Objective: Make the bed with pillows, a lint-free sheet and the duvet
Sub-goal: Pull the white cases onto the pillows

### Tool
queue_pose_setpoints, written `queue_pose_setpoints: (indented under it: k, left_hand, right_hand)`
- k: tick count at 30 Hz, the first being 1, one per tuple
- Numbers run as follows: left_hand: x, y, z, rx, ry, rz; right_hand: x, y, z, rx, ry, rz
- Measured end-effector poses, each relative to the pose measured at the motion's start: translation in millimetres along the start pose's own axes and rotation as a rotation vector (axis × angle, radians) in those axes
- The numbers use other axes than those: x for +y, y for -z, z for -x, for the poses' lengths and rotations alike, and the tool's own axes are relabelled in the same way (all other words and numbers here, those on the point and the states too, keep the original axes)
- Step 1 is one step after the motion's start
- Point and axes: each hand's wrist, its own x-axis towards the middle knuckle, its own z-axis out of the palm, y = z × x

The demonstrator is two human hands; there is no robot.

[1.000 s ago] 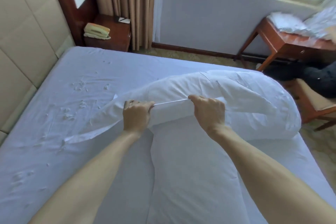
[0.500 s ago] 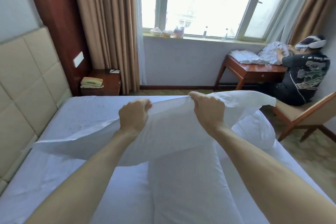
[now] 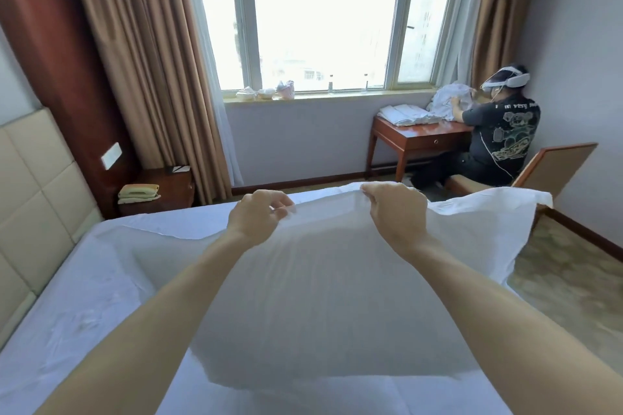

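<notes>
Over the near half of the pale blue sheeted bed (image 3: 84, 296), the white cloth-cased pillow (image 3: 320, 296) hangs from its far top edge, where the left hand (image 3: 259, 216) and right hand (image 3: 397, 209) each pinch the hem with curled fingers. A firm, level pinch on both sides and a straight downward shake should, I judge, drop the filling evenly into the case's corners.

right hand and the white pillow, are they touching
Touching. The head view shows the right hand pinching the top edge of the white pillow, fingers curled over it.

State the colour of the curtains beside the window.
The curtains are plain tan-brown, shown in the head view.
</notes>
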Motion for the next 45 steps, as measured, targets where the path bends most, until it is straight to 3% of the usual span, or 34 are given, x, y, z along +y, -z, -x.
queue_pose_setpoints:
  k: [7, 19, 28, 39, 45]
  left_hand:
    - [109.7, -92.2, 55.0, -0.117, 0.053, 0.167]
    - [258.4, -179.9, 77.6, -0.296, 0.004, 0.045]
    - [309.2, -237.3, 33.7, -0.397, -0.051, 0.158]
    - [330.2, -327.1, -92.9, -0.470, -0.106, 0.169]
    - [333.8, -370.5, -136.4, -0.527, -0.070, 0.173]
  right_hand:
    - [149.6, 35.8, 68.8, -0.077, 0.028, -0.006]
    - [318.6, 82.4, 118.2, -0.339, -0.293, -0.356]
    - [406.2, 72.0, 106.5, -0.330, -0.382, -0.458]
    - [494.8, 4.7, 20.8, -0.466, -0.323, -0.281]
    - [530.1, -46.3, -11.6, -0.553, -0.382, -0.281]
